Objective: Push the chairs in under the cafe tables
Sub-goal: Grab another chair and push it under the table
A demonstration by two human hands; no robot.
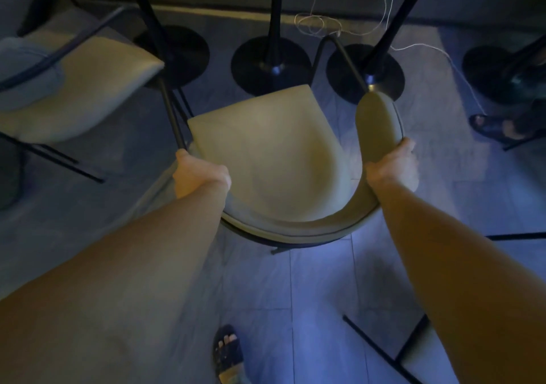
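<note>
I see a dim room with a pale tiled floor (pixel 319 289) and round black pedestal bases (pixel 270 64) of the tables ahead. The chair (pixel 266 159), with a smooth beige padded seat, curved wraparound back and thin black metal frame, stands just before those bases. My left hand (pixel 201 177) and right hand (pixel 391 168) have their fingers wrapped tight on its back. A second matching chair (pixel 74 94) sits to the left.

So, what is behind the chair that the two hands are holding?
Beyond the chair, held by the left hand and right hand, stand round black table bases and a loose white cable. The tabletops are out of view; the seat hides the floor beneath.
</note>
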